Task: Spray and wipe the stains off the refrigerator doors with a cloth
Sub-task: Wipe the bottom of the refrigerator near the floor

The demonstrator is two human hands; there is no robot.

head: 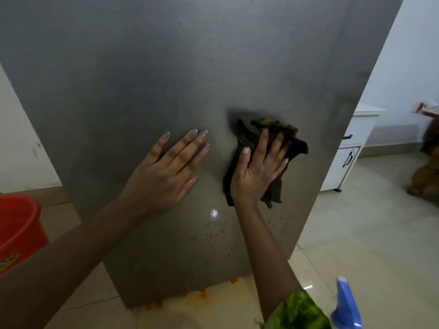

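risk 1: the dark specks sit below the cloth, lower on the refrigerator door, so a pass at this height would miss them; my read is the wipe has to drop down. risk 2: cloth is bunched and only pinned under a flat hand, nothing curled round it, so a fast stroke could let it slip out, or fold and smear dirt instead of lifting it. risk 3: blue spray bottle is in the bottom right corner, close by the green sleeve; can't tell what supports it, an elbow swing might knock it. orange bits on the floor at the door's foot, possible slip. can't tell if the door is wet. pose: right hand flat on the cloth, fingers straight and slightly spread, thumb up, pressing it to the door right of centre, forearm reaching up from bottom right. left hand bare on the door just beside the cloth, not touching it, fingers straight and released, grasping nothing, palm bracing. red bucket at left edge, well apart
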